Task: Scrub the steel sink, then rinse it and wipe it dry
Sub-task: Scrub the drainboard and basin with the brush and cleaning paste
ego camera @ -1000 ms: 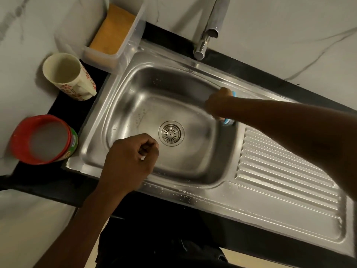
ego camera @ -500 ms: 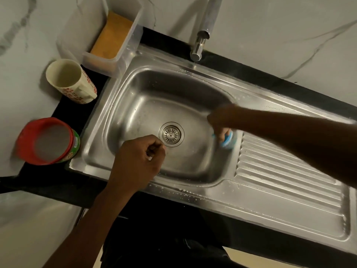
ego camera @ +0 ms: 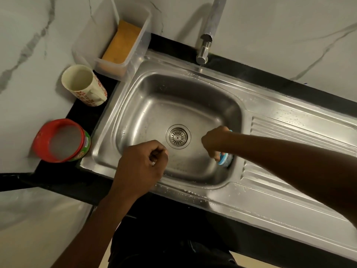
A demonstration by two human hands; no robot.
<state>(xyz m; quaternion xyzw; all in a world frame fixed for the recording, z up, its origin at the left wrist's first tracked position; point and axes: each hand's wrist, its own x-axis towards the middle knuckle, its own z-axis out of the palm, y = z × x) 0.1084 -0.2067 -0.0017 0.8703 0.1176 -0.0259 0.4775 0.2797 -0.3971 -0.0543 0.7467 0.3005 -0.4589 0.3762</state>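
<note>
Steel is beading with droplets along the near rim of the sink (ego camera: 212, 192), which is sitting in a dark bench (ego camera: 58, 178). Over that rim the left hand (ego camera: 141, 167) is hovering, curled into a fist with nothing plainly in it. Just beyond and to its right, the right hand (ego camera: 216, 142) is reaching down into the basin and gripping a blue scrubber (ego camera: 225, 159), pressing it against the foot of the right wall at the near right corner, just below the edge of the ribbed drainer (ego camera: 280, 128). The drain (ego camera: 178, 136) is lying to the left of that hand, between it and the basin's left wall, so I am judging that the scrubbing step is under way and that the floor, the left wall and the back wall are waiting to the left of and beyond the scrubber. The left hand is sitting nearer the left wall, but the tool is in the right. Farther back, the tap (ego camera: 203, 49) is hanging over the back rim with no water showing. On the bench to the left, a red-rimmed tub (ego camera: 61, 141) is standing nearest, a cup (ego camera: 83, 84) behind it, and a clear box (ego camera: 144, 35) holding an orange sponge (ego camera: 121, 41) is standing farthest.
</note>
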